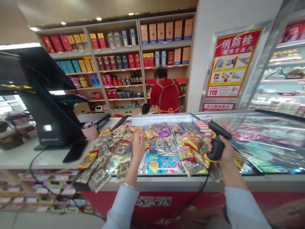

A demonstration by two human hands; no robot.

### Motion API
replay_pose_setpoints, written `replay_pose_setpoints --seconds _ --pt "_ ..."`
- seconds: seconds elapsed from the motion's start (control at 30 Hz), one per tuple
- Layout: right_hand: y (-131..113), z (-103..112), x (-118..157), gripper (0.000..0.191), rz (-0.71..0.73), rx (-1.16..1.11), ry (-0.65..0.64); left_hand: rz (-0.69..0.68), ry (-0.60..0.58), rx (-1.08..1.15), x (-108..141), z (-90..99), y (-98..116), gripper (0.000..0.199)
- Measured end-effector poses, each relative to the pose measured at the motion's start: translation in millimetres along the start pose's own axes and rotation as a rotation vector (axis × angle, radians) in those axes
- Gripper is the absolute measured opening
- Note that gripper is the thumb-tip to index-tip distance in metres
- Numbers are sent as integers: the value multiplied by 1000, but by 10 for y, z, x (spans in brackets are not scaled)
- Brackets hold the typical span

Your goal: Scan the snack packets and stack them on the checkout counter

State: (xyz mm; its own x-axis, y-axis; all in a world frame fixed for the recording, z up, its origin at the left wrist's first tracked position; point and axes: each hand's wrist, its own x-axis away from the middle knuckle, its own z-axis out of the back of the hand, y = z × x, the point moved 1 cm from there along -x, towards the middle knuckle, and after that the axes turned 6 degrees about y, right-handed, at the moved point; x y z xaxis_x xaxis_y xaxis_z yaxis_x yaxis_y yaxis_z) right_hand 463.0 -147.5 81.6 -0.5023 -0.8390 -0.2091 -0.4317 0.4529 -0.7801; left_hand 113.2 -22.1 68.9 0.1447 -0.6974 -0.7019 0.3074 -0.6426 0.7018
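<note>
On the right, my right hand [226, 151] is wrapped round a black and yellow handheld barcode scanner [217, 144], with its head pointing up and to the left over the freezer. A black cord hangs from the scanner's grip. My left hand [138, 147] hovers edge-on above the middle of the snack packets, fingers stretched forward and nothing visible in them. Beneath it lie heaped packets, among them brown stick-like snack packets [123, 168] on the left. Red and yellow snack bags [187, 153] lie nearer the scanner. Whether the left fingertips touch a packet cannot be made out.
The packets rest on a glass-topped freezer [152, 182]. A black checkout terminal [57, 121], a pink cup [90, 130] and a phone-like black slab [75, 151] stand on the left counter. Behind, a person in a red top [165, 97] faces shelves of boxes.
</note>
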Motion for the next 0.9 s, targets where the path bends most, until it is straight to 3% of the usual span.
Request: replay_pose_setpoints --seconds 0.27,0.4,0.5,0.6,0.77,0.9 --pt "743 -954 64 28 -244 -67 -289 96 179 -164 -217 721 -677 52" --pt "1140 -1229 53 27 -293 -66 -329 159 301 -197 -239 861 -797 54" --pt "1381 -1352 34 28 -349 -58 -325 188 364 -219 -235 842 -851 55" --pt "1583 -1415 23 30 -399 -31 -314 170 289 -173 -206 744 -957 52" --pt "1804 -1395 17 28 -474 -34 -297 95 56 -18 -99 605 -1185 49" --pt "1875 -1356 32 28 -548 -30 -259 18 -141 -108 0 523 -1222 55"
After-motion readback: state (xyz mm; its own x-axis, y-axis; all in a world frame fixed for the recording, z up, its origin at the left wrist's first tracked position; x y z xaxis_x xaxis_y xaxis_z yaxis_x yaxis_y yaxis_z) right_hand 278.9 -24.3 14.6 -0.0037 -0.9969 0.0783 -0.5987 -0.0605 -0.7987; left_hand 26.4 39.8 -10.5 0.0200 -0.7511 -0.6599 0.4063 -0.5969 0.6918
